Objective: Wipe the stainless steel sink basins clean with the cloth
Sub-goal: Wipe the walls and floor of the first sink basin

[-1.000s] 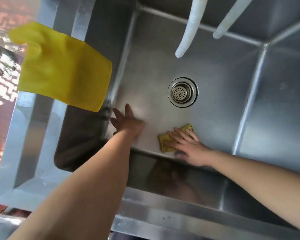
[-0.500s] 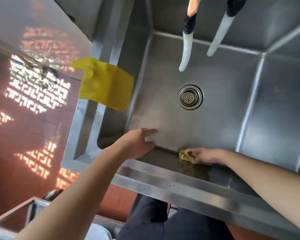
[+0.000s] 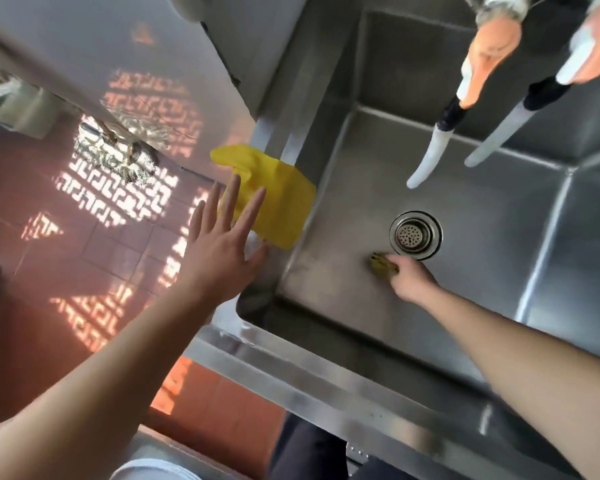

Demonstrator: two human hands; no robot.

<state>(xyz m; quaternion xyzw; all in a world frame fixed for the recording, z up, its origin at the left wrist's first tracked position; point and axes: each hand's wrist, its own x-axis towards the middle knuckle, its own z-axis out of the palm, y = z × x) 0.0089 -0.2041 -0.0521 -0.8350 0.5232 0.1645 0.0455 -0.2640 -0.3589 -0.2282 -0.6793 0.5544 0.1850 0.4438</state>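
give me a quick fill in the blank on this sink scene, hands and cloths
1. The right hand presses a small cloth on the basin floor right beside the ____.
2. The left hand holds nothing; its fingers are ____.
3. The cloth draped over the sink's left rim is ____ in colour.
4. ____ white hoses hang down over the basin.

Missing words: drain; spread; yellow; two

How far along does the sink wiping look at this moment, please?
Mid-wipe. The right hand holds the small cloth to the basin floor just beside the drain. The left hand is open above the sink's left rim, by the hanging yellow cloth. Which areas are finished can't be judged; no other basin shows clearly.
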